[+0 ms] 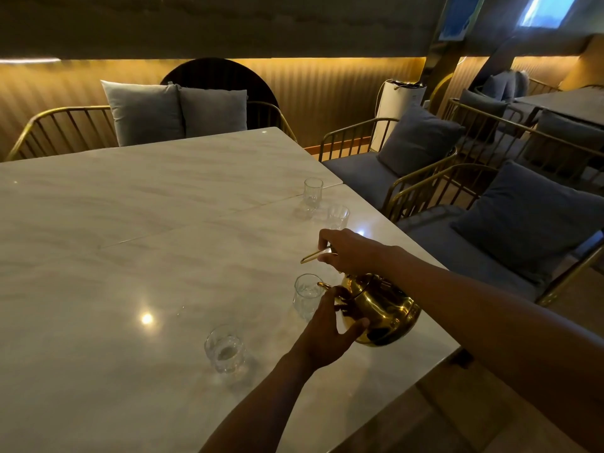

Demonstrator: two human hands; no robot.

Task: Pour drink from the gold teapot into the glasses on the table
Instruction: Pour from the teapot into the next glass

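A: Gold and polished, the teapot [380,310] hangs tilted just above the near right corner of the marble table [130,223]. The right hand [346,251] is closed around its thin handle [313,255] from above. The left hand [330,335] cups the pot's lower side, fingers spread against the metal, steadying more than gripping.

B: Which way does the spout point?

A: Leftward. The spout [323,285] reaches right to the rim of the nearest glass [306,294], which stands just left of the pot's body. The pot's long axis runs from lower right to upper left, so tipping further would send the drink straight into that glass.

B: And the other glasses?

A: A squat glass [225,349] stands nearer the person, to the left and apart from the pot. Two more stand farther along the right edge: a tall glass [312,191] and a second far glass [338,216] just behind the right hand. The left hand is the closer one to the squat glass; the right is closer to the far pair.

B: Is anything pouring?

A: That cannot be made out. The light is dim, the glass is clear, and no stream shows at the spout. Whether any glass holds liquid is hard to tell. The right palm hides how the handle joins the pot, and the lid is largely hidden under the wrist.
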